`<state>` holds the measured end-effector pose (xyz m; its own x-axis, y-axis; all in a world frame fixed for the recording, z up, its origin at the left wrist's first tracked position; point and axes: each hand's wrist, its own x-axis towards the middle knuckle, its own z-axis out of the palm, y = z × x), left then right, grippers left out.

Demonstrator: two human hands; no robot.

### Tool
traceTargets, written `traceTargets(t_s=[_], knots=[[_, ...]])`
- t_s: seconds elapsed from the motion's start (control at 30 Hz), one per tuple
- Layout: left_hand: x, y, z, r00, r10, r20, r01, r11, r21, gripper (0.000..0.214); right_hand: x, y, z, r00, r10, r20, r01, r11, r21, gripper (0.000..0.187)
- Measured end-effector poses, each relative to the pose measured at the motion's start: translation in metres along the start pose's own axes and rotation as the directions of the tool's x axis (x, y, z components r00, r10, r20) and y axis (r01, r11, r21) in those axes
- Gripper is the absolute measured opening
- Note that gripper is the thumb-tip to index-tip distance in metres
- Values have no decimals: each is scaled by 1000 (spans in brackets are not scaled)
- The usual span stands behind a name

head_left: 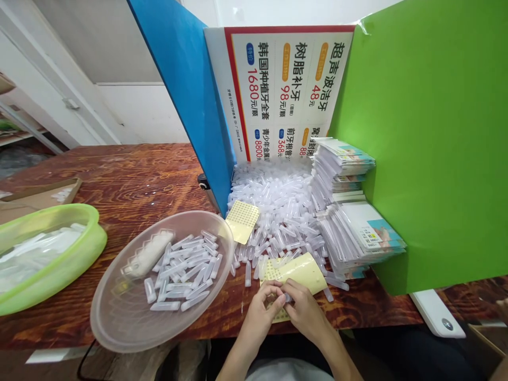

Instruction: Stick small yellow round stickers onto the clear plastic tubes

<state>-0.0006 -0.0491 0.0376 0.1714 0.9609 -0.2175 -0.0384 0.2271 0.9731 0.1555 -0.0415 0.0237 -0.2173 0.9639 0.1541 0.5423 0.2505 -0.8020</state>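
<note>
My left hand (262, 308) and my right hand (304, 309) meet at the table's near edge, fingers pinched together around a small clear plastic tube (286, 298). Under them lies a yellow sticker sheet (304, 272). A big heap of clear tubes (278, 203) fills the space behind, and a second yellow sticker sheet (242, 219) rests on its left side. To the left, a clear round bowl (119, 312) holds several tubes (186, 275) and a blister pack.
Stacks of printed cards (359, 233) stand at the right of the heap. A blue board (190, 90), a white price poster (286, 84) and a green board (428, 132) wall the spot in. A green bowl (59, 264) sits at far left on the wooden table (130, 180).
</note>
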Motion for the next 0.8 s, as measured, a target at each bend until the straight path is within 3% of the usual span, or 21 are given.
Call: traceTargets(t_s=[0.17, 0.33, 0.43, 0.63, 0.8], knots=[[4, -7, 0, 1000, 20, -15, -20, 999, 41, 36, -3, 3, -1, 999, 29, -45, -31, 999, -33, 21], [7, -15, -2, 983, 142, -120, -127, 984, 121, 33, -1, 0, 0, 1000, -2, -9, 2, 1000, -10, 17], [5, -14, -1, 980, 165, -107, -147, 977, 156, 30, -2, -1, 1, 1000, -4, 6, 4, 1000, 0, 17], [2, -8, -2, 984, 163, -77, -149, 974, 168, 32, -7, 4, 6, 991, -7, -132, 2, 999, -38, 23], [2, -8, -4, 973, 192, -127, -160, 961, 226, 33, 0, -1, 3, 989, -54, -136, 54, 999, 0, 15]])
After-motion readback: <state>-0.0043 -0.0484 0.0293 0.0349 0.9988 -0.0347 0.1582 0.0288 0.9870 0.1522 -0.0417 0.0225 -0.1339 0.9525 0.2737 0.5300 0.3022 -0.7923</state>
